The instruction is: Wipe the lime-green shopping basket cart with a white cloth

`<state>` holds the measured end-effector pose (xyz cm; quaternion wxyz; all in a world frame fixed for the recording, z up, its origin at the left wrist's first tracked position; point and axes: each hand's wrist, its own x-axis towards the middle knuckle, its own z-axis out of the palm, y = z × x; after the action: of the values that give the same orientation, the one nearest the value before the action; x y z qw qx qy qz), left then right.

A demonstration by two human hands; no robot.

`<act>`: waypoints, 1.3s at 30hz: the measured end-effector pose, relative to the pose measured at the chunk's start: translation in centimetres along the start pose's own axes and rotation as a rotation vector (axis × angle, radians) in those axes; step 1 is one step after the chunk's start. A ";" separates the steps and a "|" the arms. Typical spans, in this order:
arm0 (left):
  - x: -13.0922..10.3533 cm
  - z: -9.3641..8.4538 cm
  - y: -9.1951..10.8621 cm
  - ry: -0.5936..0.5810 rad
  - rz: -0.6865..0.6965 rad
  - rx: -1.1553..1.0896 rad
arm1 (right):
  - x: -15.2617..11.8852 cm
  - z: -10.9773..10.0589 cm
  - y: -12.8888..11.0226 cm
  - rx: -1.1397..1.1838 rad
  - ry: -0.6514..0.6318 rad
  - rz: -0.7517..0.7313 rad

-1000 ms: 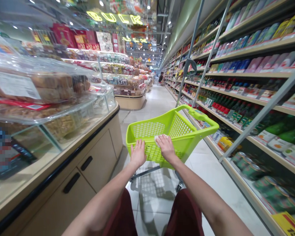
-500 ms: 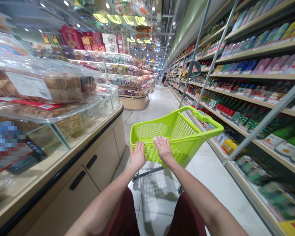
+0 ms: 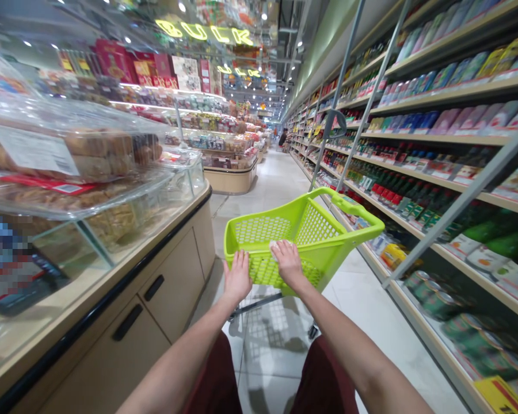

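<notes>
A bright green plastic shopping cart [image 3: 280,230] with a perforated basket stands side-on in front of me, its handle to the right. My left hand [image 3: 238,277] holds the near left corner of the basket, fingers up against the rim and thumb at the left side. Under the fingers of my right hand [image 3: 288,263] is a crumpled white tissue [image 3: 275,246], pressed against the near rim. Most of the tissue is hidden by that hand. No goods show inside the basket.
To the left runs a wooden counter [image 3: 172,276] with glass bins and packed baked goods [image 3: 99,150]. Shelves of bottles and cans [image 3: 431,299] line the right, with slanted metal rails [image 3: 453,213] in front. A person [image 3: 283,138] is far down the tiled aisle.
The whole view has shifted slightly, with the cart and counter a little further left. Both hands keep their places on the basket, and the tissue stays under my right fingers.
</notes>
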<state>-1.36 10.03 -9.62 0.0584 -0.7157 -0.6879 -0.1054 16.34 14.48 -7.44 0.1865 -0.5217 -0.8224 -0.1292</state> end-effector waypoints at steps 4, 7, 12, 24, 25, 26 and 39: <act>0.0 -0.6 -0.6 -0.034 0.009 -0.001 | 0.5 -0.4 -0.7 0.005 -0.063 -0.037; 0.0 -0.9 -1.7 -0.066 -0.057 -0.021 | 0.1 -2.0 2.1 -0.069 -0.069 0.064; 0.3 -0.2 -3.6 -0.104 -0.143 -0.029 | -1.5 -4.0 6.9 -0.202 -0.015 0.236; -0.1 -1.0 -1.3 -0.099 -0.063 0.031 | 0.3 -0.5 -1.5 0.019 -0.094 -0.022; -0.2 -1.2 -1.2 -0.098 -0.046 0.036 | 0.3 -0.6 -1.4 0.025 -0.097 -0.025; -0.2 -1.2 -1.2 -0.099 -0.033 0.039 | 0.2 -0.9 -0.9 0.024 -0.095 -0.011; -0.5 -1.5 -1.4 -0.127 -0.022 -0.032 | 1.0 0.6 -4.6 0.063 -0.093 -0.073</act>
<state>-2.88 9.26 -8.36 0.0021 -0.7144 -0.6961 -0.0714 11.70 13.61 -7.58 0.1596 -0.4905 -0.8524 -0.0854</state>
